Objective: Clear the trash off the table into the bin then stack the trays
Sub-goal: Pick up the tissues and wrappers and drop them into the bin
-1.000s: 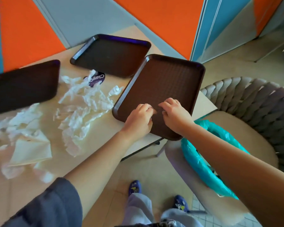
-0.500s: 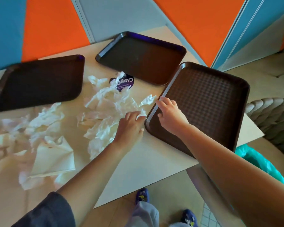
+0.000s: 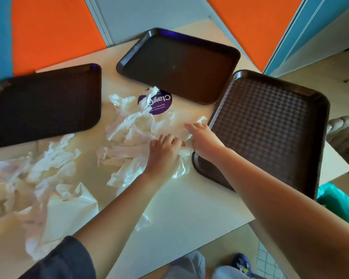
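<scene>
Crumpled white tissues [image 3: 133, 125] are strewn over the middle of the beige table [image 3: 189, 208], with more tissues [image 3: 38, 172] at the left. My left hand [image 3: 163, 154] rests on the middle heap, its fingers curled into the paper. My right hand [image 3: 201, 139] lies just right of it with fingers stretched out over a tissue, beside the left rim of the right brown tray [image 3: 270, 127]. Two more brown trays lie empty: one at the left [image 3: 44, 101] and one at the back [image 3: 179, 63]. The bin's teal bag [image 3: 338, 202] shows beyond the table's right edge.
A round purple sticker [image 3: 159, 103] lies on the table, partly under tissue, in front of the back tray. A woven grey chair [image 3: 347, 133] stands to the right of the table. Orange and blue wall panels close off the far side.
Both hands have left the right tray and moved left onto the middle tissue heap. My left hand has curled its fingers into the paper.
</scene>
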The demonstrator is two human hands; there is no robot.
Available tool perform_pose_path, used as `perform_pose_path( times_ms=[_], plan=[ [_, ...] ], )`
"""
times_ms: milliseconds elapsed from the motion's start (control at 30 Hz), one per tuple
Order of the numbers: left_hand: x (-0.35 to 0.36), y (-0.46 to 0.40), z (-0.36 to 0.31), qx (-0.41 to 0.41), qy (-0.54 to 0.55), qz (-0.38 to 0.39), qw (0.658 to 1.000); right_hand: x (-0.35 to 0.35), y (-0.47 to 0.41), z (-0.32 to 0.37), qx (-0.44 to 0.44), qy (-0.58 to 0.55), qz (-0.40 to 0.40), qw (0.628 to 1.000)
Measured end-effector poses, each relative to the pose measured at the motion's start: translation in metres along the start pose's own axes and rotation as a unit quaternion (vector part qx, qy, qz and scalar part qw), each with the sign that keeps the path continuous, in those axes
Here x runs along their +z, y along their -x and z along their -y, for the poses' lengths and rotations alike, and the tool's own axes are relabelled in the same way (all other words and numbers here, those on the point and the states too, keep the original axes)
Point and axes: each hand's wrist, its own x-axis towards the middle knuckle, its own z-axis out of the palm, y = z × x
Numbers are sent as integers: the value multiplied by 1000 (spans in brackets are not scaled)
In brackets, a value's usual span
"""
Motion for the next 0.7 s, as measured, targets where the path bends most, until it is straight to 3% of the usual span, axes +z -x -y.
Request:
perform_pose_path(
  times_ms=[233, 433, 567, 700],
  plan=[
    [-14, -7, 5, -2, 24, -42, 999, -4, -5, 3, 15, 49, -19, 998],
    [-35, -18, -2, 31, 138, -87, 986, -26, 12, 5, 0, 16, -113, 993],
    [-50, -20, -23, 45, 217, -54, 974, -40, 30, -6, 6, -20, -156, 987],
    [-43, -21, -50, 51, 215, -44, 974, -56, 57, -23, 32, -34, -184, 982]
  ],
)
